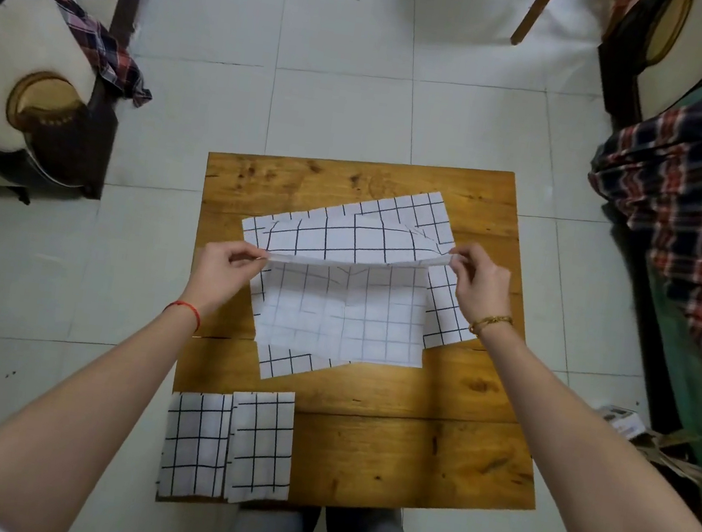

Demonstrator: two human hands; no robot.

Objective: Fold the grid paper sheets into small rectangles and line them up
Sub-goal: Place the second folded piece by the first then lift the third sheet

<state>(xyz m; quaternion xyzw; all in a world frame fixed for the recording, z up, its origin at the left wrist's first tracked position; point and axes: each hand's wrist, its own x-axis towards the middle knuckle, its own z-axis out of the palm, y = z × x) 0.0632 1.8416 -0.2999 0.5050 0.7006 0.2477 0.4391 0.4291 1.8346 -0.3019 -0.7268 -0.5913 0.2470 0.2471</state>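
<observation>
Head view: the left hand [224, 267] pinches the left end of a raised fold in the top grid paper sheet [343, 309], and the right hand [478, 282] pinches its right end, fingers curled round the edge. That sheet lies on a second grid sheet [445, 314] at the middle of the wooden table [405, 451]. Two folded rectangles [227, 446] sit side by side, touching, at the table's near left corner. Pale floor tiles [338, 108] surround the table; plaid cloth [684, 198] drapes furniture at right. No writing is readable.
</observation>
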